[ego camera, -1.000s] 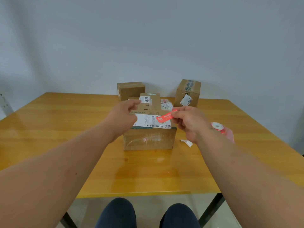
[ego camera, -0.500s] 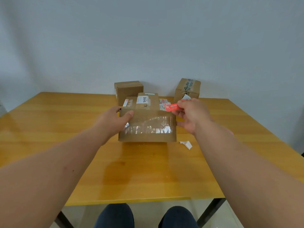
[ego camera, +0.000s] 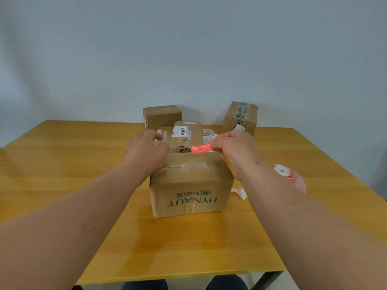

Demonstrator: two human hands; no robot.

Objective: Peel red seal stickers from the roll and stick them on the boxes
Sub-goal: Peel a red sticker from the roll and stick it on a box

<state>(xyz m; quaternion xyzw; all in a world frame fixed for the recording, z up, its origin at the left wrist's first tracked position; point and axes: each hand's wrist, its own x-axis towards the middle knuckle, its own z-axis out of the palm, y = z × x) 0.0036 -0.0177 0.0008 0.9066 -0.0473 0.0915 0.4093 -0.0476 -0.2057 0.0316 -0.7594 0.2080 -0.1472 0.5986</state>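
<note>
Boxes: five cardboard ones on the wooden counter (ego camera: 62,164). Left hand (ego camera: 146,151) rests on the top left of the big front box (ego camera: 190,185), fingers loosely spread, grasping nothing. Behind it a small box (ego camera: 162,116) at the back left, a low box (ego camera: 165,130) partly hidden by that hand, a BAHA-labelled box (ego camera: 186,136) in the middle, a taped box (ego camera: 240,117) at the back right. One red seal sticker (ego camera: 202,148) pinched in the right hand (ego camera: 234,149) fingers, held over the front box's far edge. One sticker roll (ego camera: 290,176) right of the forearm, partly hidden. One white paper scrap (ego camera: 239,192) beside the front box.
</note>
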